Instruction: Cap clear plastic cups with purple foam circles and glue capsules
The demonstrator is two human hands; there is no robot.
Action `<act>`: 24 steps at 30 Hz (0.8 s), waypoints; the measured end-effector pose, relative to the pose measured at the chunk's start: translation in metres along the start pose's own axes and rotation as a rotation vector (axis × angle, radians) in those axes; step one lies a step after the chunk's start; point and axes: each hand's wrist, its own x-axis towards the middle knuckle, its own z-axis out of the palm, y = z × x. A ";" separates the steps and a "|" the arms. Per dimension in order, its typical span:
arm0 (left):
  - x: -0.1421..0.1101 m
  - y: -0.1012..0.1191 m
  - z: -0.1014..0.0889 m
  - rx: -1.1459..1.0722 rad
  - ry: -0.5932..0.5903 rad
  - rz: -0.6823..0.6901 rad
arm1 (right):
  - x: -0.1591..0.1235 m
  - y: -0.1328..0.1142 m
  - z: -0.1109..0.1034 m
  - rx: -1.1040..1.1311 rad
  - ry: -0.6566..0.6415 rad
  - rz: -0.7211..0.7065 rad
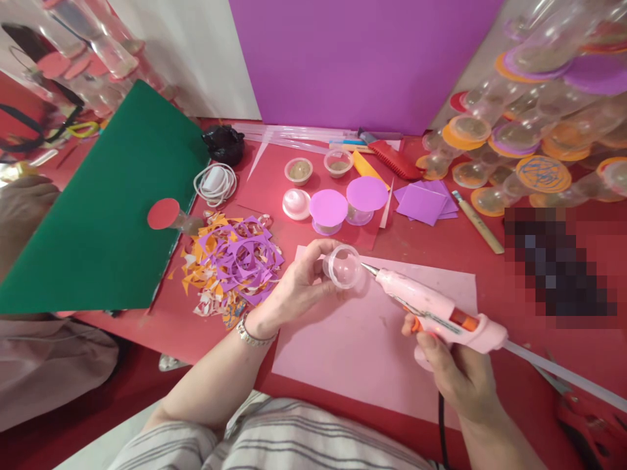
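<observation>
My left hand is closed around a small clear plastic cup, held on its side above a pink paper sheet. My right hand grips a pink hot glue gun, a finger on its orange trigger. The gun's metal nozzle touches the rim of the cup. A clear glue stick sticks out of the gun's back toward the right.
Two cups capped with purple discs, a white dome and two sand-filled cups stand behind. Purple and orange paper scraps lie left, beside a green sheet. Purple squares and stacked decorated cups sit at the right.
</observation>
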 end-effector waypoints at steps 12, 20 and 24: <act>0.000 -0.001 0.001 -0.044 0.027 -0.027 | 0.006 0.003 -0.002 -0.087 0.024 -0.190; 0.000 0.004 0.002 -0.079 0.033 -0.055 | 0.002 0.008 -0.001 -0.161 0.050 -0.244; 0.001 0.006 0.002 -0.071 0.044 -0.077 | 0.001 0.006 -0.001 -0.138 0.034 -0.200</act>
